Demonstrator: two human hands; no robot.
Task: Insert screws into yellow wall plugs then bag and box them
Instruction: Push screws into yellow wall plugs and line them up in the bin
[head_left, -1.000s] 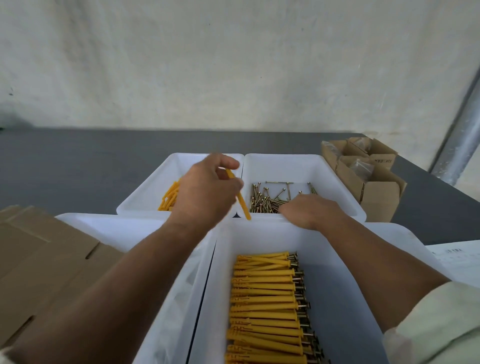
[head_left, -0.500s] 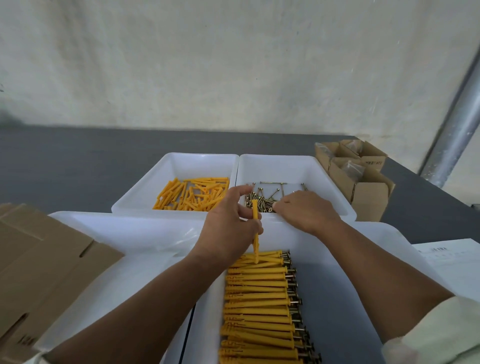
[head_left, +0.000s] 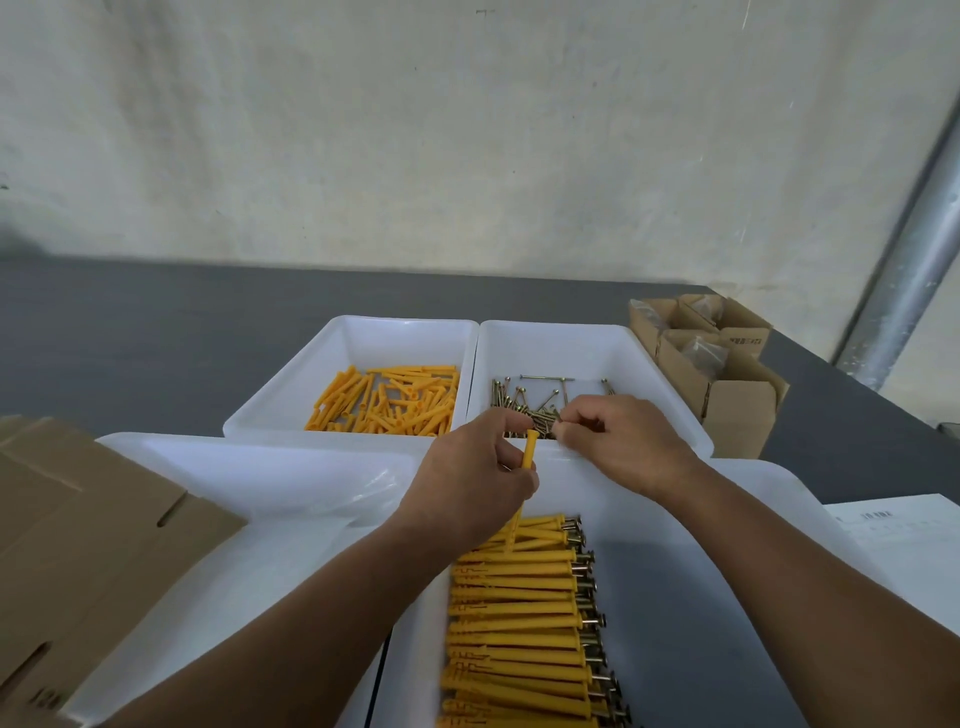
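Plaster wall (head_left: 467, 130), grey table (head_left: 156, 338), left hand (head_left: 467, 483) gripping yellow plug (head_left: 529, 449), right hand (head_left: 618, 441) curled among screws (head_left: 519, 400), grip unclear

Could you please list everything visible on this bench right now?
loose wall plugs: many, yellow, far left bin
screws: many, brass-coloured, far right bin
assembled plugs: one row, yellow with screw heads, near right bin
clear bags: some, near left bin
flat cardboard: brown, left edge
open boxes: several, brown, far right
paper sheet: one, white, right edge
table: dark grey
left hand: holds one yellow plug upright
right hand: fingertips at the screw pile; grip unclear
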